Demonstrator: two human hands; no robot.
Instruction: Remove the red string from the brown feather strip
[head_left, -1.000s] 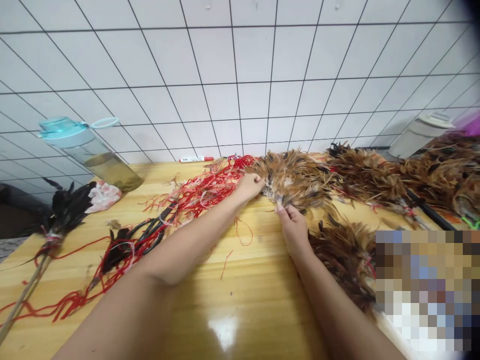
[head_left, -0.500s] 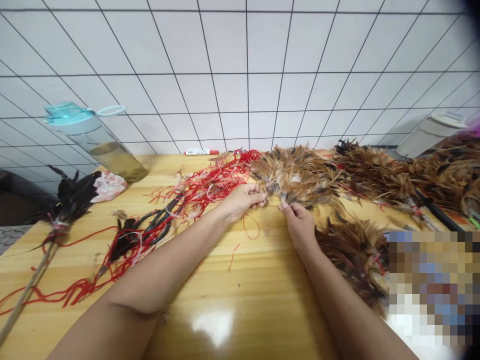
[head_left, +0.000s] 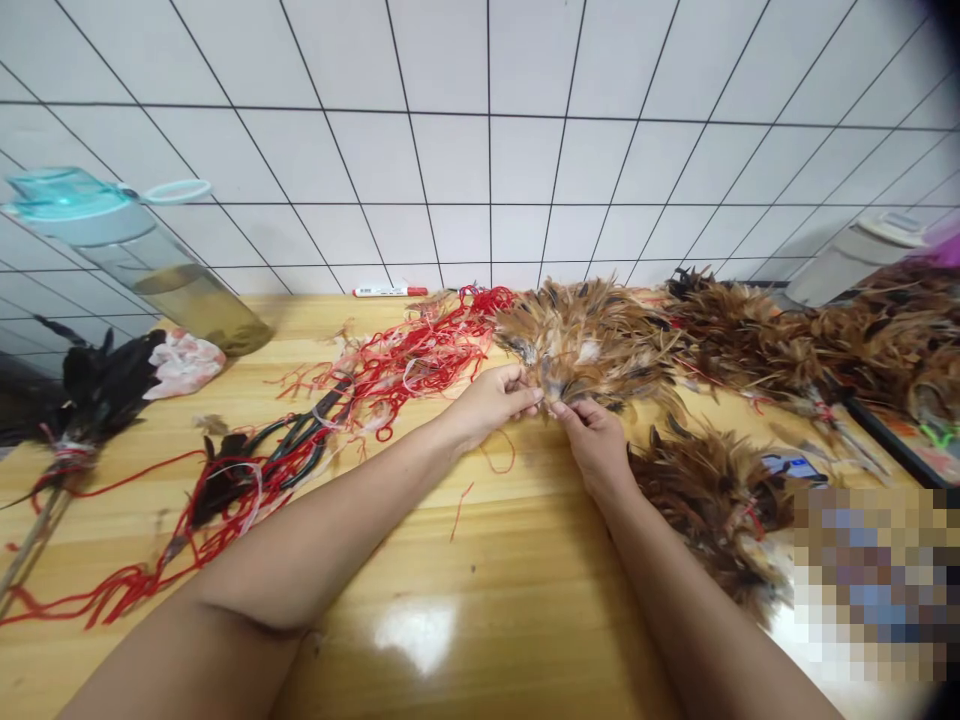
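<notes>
A bunch of brown feathers (head_left: 607,335) lies at the back middle of the table. My left hand (head_left: 499,402) pinches at its near edge, thumb against the curled fingers. Beside it, my right hand (head_left: 592,432) pinches the pale base of the feathers between thumb and forefinger. The fingertips of both hands almost meet, and the exact strand or quill between them is too small to see. A thin loop of red string (head_left: 501,455) lies on the table just below my left hand. Left of my hands is a tangle of red string (head_left: 420,360).
Black-handled scissors (head_left: 300,455) lie among red strings at the left. Beyond are a black feather duster (head_left: 90,385), a crumpled plastic bag (head_left: 186,365), a water bottle (head_left: 176,290) and a marker (head_left: 390,292). More brown feather bundles (head_left: 780,350) and a pale cup (head_left: 855,262) stand right.
The view has shifted slightly, so the bottle and black duster sit further left. My hands have come closer together at the base of the feathers.
</notes>
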